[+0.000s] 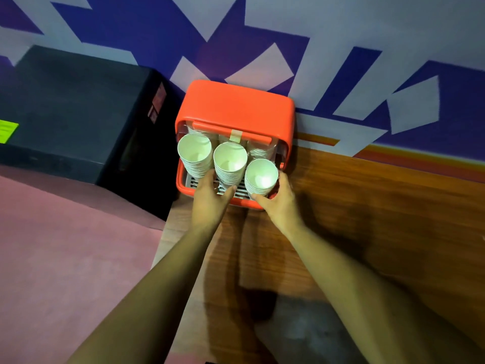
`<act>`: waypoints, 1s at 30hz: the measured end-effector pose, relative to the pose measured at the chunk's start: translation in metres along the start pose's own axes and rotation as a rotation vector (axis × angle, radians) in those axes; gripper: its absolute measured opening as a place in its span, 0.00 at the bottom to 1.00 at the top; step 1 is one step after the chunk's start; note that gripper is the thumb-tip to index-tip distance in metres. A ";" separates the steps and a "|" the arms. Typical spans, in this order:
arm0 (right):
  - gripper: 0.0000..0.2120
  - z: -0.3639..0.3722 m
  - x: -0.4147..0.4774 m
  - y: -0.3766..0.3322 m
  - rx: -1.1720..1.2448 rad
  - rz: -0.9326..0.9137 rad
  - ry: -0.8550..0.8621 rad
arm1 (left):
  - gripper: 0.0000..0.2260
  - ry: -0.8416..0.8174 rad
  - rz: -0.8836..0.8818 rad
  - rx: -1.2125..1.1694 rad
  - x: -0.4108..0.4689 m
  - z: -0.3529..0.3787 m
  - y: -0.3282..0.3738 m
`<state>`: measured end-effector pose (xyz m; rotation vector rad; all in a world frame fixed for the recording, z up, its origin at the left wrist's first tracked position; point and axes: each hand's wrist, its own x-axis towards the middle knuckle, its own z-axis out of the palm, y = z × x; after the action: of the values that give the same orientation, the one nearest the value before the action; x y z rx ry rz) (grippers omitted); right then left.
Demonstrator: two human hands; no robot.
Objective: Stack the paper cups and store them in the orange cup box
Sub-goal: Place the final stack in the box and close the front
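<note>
The orange cup box [236, 106] stands on the wooden counter against the wall, its front open over a white slotted rack [193, 183]. Three stacks of white paper cups stand in it: a left stack [194, 153], a middle stack [230, 161] and a right stack [261, 177]. More cup stacks [258, 152] show behind them. My left hand [210, 198] holds the base of the middle stack between thumb and fingers. My right hand [279, 203] grips the right stack from the right and below.
A black box-shaped unit [73, 109] sits just left of the cup box. The wooden counter [367, 206] runs to the right along the purple and white wall. A pink floor [65, 258] lies below left, past the counter's edge.
</note>
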<state>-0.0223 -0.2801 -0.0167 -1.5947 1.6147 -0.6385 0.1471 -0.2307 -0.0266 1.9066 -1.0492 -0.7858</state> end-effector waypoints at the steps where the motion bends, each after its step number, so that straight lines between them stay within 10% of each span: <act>1: 0.37 0.003 0.002 0.002 -0.031 -0.008 0.021 | 0.23 0.012 -0.002 0.004 0.003 0.002 -0.003; 30: 0.33 0.019 0.023 0.005 -0.062 0.058 0.060 | 0.18 0.260 -0.036 0.176 0.007 -0.025 -0.020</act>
<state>-0.0082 -0.2994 -0.0357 -1.5801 1.7334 -0.6159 0.1777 -0.2210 -0.0329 2.1154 -0.9493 -0.4597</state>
